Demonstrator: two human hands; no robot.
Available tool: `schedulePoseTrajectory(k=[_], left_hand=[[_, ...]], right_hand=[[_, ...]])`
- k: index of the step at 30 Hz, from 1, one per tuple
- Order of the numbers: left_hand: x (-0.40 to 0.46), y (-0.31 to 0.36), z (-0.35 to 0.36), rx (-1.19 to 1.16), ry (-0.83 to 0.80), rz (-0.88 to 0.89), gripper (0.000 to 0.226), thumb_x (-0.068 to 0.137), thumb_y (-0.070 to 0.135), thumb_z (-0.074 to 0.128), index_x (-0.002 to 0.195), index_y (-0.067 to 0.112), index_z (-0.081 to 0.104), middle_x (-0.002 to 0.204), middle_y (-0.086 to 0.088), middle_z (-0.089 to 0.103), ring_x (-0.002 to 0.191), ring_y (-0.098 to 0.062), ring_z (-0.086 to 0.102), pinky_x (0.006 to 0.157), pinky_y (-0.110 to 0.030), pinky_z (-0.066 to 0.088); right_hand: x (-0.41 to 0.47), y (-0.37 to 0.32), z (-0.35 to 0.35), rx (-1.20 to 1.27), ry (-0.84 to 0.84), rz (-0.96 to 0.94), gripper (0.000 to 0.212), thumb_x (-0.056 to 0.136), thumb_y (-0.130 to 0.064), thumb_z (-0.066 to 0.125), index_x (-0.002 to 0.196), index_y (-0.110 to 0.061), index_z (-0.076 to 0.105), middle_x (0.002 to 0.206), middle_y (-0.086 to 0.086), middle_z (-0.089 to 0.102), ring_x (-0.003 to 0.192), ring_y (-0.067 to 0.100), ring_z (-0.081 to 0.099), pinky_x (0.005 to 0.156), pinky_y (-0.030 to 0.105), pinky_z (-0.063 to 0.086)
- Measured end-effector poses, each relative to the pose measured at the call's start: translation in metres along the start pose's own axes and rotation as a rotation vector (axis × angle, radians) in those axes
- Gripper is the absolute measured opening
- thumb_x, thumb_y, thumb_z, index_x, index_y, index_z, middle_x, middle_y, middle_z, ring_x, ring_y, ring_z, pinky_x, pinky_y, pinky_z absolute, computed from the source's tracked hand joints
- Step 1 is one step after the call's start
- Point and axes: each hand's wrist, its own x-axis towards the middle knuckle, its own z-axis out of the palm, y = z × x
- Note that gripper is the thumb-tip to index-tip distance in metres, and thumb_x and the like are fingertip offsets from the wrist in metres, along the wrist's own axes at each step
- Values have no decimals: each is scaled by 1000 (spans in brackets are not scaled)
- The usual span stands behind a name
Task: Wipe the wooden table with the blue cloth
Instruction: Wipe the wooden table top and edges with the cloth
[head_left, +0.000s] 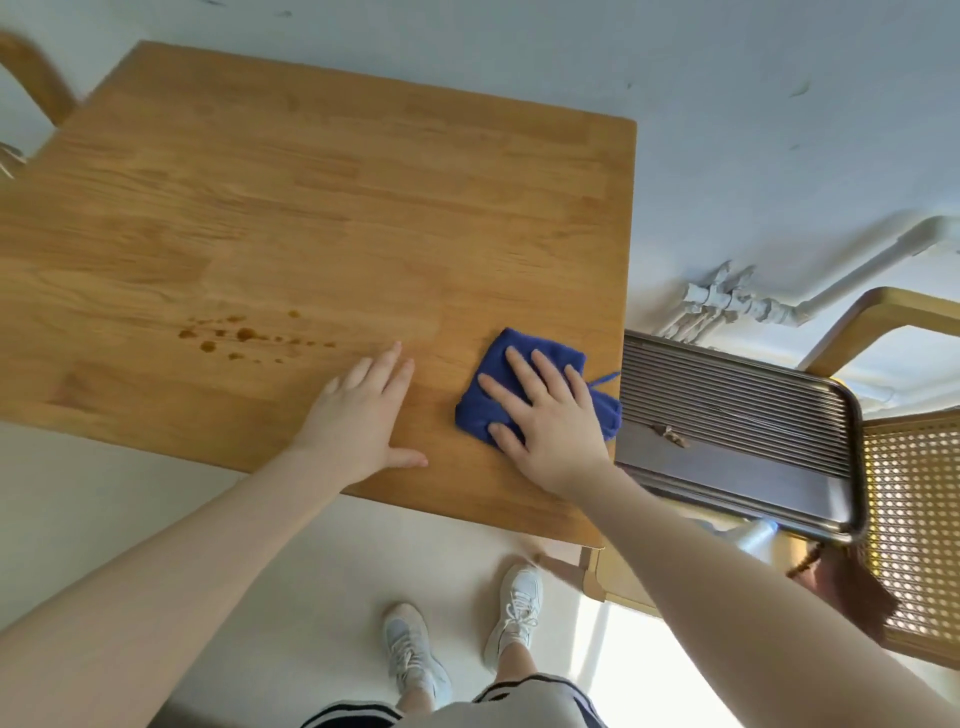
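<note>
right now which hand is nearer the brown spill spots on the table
Left. The left hand lies flat on the wooden table just right of the spill spots. The right hand presses the blue cloth farther right, near the table's edge.

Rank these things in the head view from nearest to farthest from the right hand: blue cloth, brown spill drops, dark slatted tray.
1. Blue cloth: under the right hand.
2. Dark slatted tray: just right, past the table edge.
3. Brown spill drops: far left, beyond the left hand.
</note>
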Motion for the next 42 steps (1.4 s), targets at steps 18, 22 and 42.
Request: schedulePoseTrajectory(k=[18, 22, 42], left_hand=[[-13, -54, 27, 29, -48, 107, 92, 79, 69, 46, 150, 30, 1, 158, 1, -7, 145, -21, 3, 116, -38, 11], [-10, -61, 30, 7, -6, 136, 91, 79, 70, 47, 150, 31, 5, 158, 1, -3, 144, -21, 5, 115, -39, 13], [-8, -64, 40, -124, 86, 133, 93, 74, 67, 55, 149, 30, 14, 157, 3, 5, 143, -18, 8, 115, -41, 14]], right_hand=[[-30, -55, 15, 14, 0, 14, 61, 91, -63, 8, 137, -38, 40, 151, 2, 31, 138, 30, 29, 110, 44, 7], [-14, -50, 15, 24, -11, 7, 57, 88, -64, 21, 136, -39, 41, 151, 2, 32, 137, 31, 31, 110, 51, 18], [68, -56, 12, -11, 20, -12, 54, 87, -59, 30, 136, -39, 41, 151, 2, 32, 138, 29, 28, 110, 54, 19]])
